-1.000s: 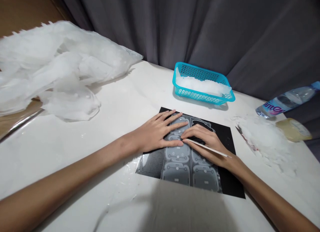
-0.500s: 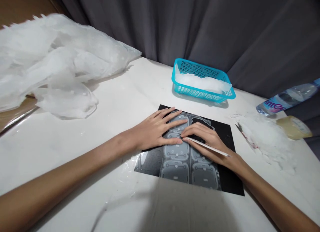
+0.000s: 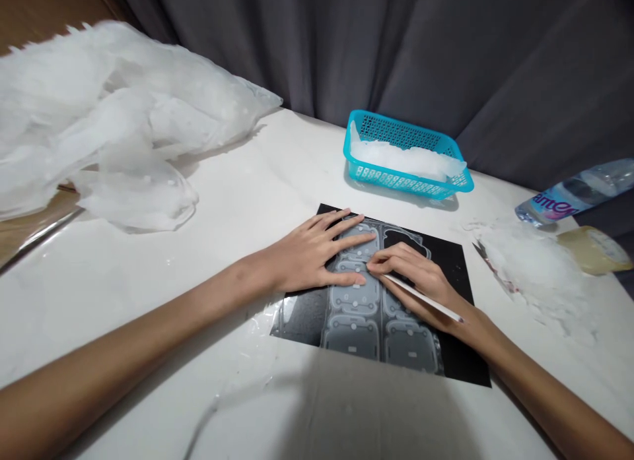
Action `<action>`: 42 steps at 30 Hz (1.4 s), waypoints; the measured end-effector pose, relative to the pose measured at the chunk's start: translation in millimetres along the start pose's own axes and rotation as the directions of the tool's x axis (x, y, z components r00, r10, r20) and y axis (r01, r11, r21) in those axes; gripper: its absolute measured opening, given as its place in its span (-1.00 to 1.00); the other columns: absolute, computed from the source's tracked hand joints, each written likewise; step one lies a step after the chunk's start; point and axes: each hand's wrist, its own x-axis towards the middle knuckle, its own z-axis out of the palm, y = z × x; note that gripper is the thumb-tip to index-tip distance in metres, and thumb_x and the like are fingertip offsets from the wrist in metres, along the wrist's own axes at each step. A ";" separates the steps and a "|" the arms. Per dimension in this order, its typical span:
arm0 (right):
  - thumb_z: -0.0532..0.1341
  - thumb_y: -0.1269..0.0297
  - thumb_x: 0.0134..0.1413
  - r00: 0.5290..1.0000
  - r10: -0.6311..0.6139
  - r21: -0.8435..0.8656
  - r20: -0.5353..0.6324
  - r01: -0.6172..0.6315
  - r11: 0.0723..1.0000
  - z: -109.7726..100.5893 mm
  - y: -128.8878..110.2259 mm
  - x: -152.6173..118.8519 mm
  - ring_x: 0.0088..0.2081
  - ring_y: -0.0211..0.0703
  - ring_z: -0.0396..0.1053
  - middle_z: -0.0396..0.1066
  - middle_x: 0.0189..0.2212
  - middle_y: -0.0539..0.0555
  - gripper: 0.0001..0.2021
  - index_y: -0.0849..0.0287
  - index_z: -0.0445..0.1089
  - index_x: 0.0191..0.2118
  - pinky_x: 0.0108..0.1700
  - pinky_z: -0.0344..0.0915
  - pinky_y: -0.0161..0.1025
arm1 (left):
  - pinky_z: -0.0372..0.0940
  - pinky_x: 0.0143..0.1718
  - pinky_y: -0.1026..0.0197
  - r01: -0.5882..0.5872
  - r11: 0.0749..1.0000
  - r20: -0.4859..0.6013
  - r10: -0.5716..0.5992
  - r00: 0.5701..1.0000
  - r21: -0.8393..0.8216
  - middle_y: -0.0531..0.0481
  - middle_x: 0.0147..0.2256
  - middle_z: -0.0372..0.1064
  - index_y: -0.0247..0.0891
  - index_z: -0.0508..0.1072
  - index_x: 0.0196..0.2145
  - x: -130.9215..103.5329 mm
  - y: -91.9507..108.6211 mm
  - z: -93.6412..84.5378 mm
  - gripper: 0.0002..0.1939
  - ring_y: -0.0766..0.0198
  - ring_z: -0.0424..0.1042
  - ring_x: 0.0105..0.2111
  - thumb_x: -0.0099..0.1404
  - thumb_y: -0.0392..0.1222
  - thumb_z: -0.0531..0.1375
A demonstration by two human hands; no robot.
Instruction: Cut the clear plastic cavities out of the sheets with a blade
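My left hand (image 3: 314, 255) lies flat with its fingers spread, pressing on the left side of a clear plastic sheet (image 3: 352, 300) with several rounded, printed shapes. Under the sheet is a black board (image 3: 463, 358). My right hand (image 3: 413, 272) pinches a slim white pen-like tool (image 3: 428, 300), slanted with its rear end towards my wrist. Its tip is hidden by my fingers, close to the left thumb and between two of the shapes. One shape at the top right of the sheet is a cut-out showing black.
A blue plastic basket (image 3: 409, 183) holding white film pieces stands behind the board. Large translucent bags (image 3: 133, 123) lie at the left. On the right are scissors (image 3: 485, 257), white scraps (image 3: 539, 268), a water bottle (image 3: 569, 196) and a yellowish container (image 3: 594, 250).
The whole view has shifted slightly, so things appear a little further right. My right hand keeps the white tool near the same spot on the sheet; my left hand stays flat.
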 end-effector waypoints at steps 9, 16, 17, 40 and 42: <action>0.18 0.44 0.41 0.997 -0.071 -0.054 0.041 0.073 0.996 5.5 6.2 2.1 0.01 -0.06 0.46 0.52 -0.03 0.18 -0.80 0.17 0.40 0.08 0.09 0.41 -0.09 | -0.13 0.46 -0.21 0.007 1.000 0.017 -0.007 1.000 0.013 -0.06 0.52 -0.18 0.03 0.05 0.48 0.2 -0.7 0.1 -0.16 -0.08 -0.19 0.51 0.41 0.42 0.07; 0.09 0.45 0.46 0.991 -0.129 -0.347 0.042 0.135 0.928 10.9 -2.1 4.1 0.02 -0.01 0.48 0.54 0.01 0.22 -0.80 0.18 0.42 0.05 0.00 0.48 -0.10 | -0.17 0.46 -0.23 0.020 0.999 0.039 -0.019 0.999 -0.030 -0.08 0.52 -0.19 -0.01 -0.01 0.50 0.7 -0.5 -1.1 -0.12 -0.13 -0.22 0.51 0.41 0.42 0.07; 0.10 0.46 0.45 0.991 -0.130 -0.382 0.045 0.137 0.914 12.4 -2.9 3.8 0.06 0.02 0.47 0.54 0.03 0.23 -0.80 0.19 0.42 0.05 0.02 0.48 -0.08 | -0.18 0.46 -0.23 0.020 0.999 0.046 -0.018 0.999 -0.047 -0.09 0.52 -0.20 -0.02 -0.07 0.51 1.1 -0.7 -1.4 -0.09 -0.14 -0.24 0.51 0.41 0.43 0.06; 0.23 0.31 0.38 0.958 0.254 0.113 -0.130 -0.240 0.964 -8.2 -4.0 30.7 -0.05 -0.09 0.57 0.55 0.01 0.09 -0.70 0.03 0.31 0.17 0.09 0.48 -0.09 | 0.04 0.40 -0.21 0.042 0.979 -0.104 -0.064 0.992 -0.201 -0.35 0.49 -0.18 -0.21 -0.30 0.52 -4.7 -2.1 0.8 0.08 -0.21 -0.08 0.47 0.38 0.39 0.15; 0.25 0.30 0.37 0.959 0.250 0.117 -0.132 -0.235 0.965 -13.0 -8.4 28.8 -0.08 -0.10 0.57 0.54 0.00 0.10 -0.75 0.04 0.37 0.11 0.05 0.49 -0.10 | 0.13 0.36 -0.21 0.071 0.973 -0.203 -0.117 0.972 -0.220 -0.34 0.42 0.00 -0.20 -0.14 0.50 -5.4 3.5 -4.4 0.00 -0.19 0.06 0.40 0.38 0.34 0.20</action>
